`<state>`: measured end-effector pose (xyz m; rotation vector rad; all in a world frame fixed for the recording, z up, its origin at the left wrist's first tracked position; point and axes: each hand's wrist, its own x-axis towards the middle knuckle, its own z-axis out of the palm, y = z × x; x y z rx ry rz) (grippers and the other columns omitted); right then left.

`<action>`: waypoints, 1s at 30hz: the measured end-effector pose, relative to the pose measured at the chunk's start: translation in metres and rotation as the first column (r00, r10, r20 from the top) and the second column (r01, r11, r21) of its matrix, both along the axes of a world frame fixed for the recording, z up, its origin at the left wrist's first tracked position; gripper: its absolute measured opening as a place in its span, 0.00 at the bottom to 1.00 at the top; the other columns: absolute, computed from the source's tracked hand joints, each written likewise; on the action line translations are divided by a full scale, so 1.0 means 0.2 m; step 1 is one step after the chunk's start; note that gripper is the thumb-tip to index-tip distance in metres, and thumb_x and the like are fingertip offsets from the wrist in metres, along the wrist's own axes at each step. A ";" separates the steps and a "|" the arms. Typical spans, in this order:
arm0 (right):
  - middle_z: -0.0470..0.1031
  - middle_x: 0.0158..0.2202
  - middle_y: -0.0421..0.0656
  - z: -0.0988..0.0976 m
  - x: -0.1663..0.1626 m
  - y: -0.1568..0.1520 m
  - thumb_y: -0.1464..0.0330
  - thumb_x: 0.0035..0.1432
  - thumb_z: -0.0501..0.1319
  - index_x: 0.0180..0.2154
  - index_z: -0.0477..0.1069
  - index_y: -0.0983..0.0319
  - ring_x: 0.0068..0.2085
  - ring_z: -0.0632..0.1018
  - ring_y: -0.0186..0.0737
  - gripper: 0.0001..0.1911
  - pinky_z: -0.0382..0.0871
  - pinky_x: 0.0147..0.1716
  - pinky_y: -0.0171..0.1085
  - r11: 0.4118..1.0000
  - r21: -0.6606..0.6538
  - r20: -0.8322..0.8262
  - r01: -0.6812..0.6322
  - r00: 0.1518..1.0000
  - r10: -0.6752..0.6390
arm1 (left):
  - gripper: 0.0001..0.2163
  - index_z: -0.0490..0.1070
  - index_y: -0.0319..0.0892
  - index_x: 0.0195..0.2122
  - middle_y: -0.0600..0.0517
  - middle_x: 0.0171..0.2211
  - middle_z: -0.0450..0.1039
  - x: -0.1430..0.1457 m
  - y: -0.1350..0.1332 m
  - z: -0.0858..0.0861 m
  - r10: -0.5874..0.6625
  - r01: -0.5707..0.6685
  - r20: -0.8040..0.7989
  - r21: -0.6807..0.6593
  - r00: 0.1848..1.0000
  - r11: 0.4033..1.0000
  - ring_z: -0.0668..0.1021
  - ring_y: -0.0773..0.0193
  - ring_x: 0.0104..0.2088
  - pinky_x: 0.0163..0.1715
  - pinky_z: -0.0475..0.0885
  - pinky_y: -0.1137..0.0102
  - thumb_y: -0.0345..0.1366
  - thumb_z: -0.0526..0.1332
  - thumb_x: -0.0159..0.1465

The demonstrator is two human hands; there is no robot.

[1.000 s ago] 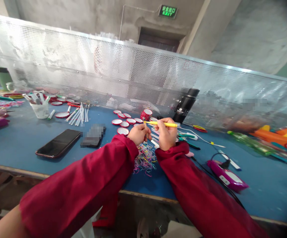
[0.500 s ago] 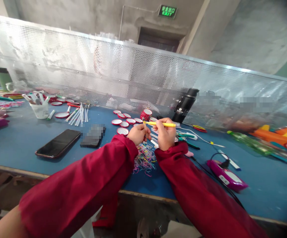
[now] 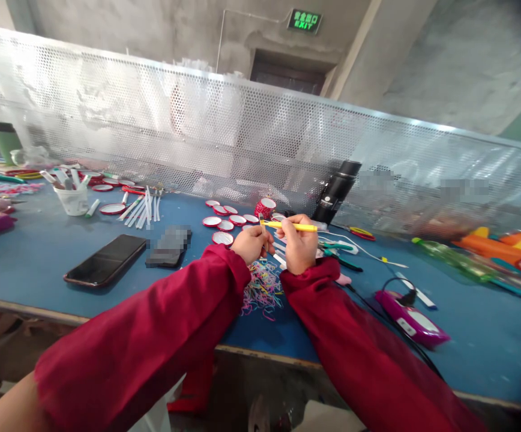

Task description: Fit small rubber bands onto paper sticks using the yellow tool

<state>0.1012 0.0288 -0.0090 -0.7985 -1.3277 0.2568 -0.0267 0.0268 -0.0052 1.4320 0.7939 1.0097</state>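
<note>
My right hand (image 3: 300, 251) grips a slim yellow pen-shaped tool (image 3: 308, 228), held nearly level with its tip pointing left. Pinched in the fingers of my left hand (image 3: 248, 243) is a small thin upright strip (image 3: 262, 221); its exact kind is too small to make out. The tool's tip is at the strip, though I cannot tell whether they touch. Under both hands lies a tangle of coloured thread-like strands (image 3: 263, 291). Just beyond my left hand are several round red-rimmed pieces with white insides (image 3: 222, 239), and a red stack (image 3: 265, 207) of similar ones.
Two phones lie left, a black one (image 3: 105, 261) nearest. A white cup of markers (image 3: 72, 201) stands behind them. A black bottle (image 3: 338, 191) leans at the perforated partition (image 3: 143, 114). Right are pliers (image 3: 344, 257), a purple device (image 3: 411, 318) with a cable, and an orange toy (image 3: 503, 252).
My right hand and the yellow tool have shifted very slightly left. My left hand holds the strip in the same place.
</note>
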 end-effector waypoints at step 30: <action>0.70 0.22 0.35 0.01 -0.01 -0.01 0.63 0.57 0.62 0.29 0.67 0.59 0.25 0.73 0.33 0.08 0.68 0.27 0.34 1.000 0.004 -0.024 0.010 1.000 -0.010 | 0.11 0.63 0.40 0.28 0.55 0.20 0.68 0.00 0.00 0.00 -0.006 0.006 0.003 0.001 1.000 1.000 0.65 0.74 0.16 0.19 0.59 0.77 0.26 0.49 0.68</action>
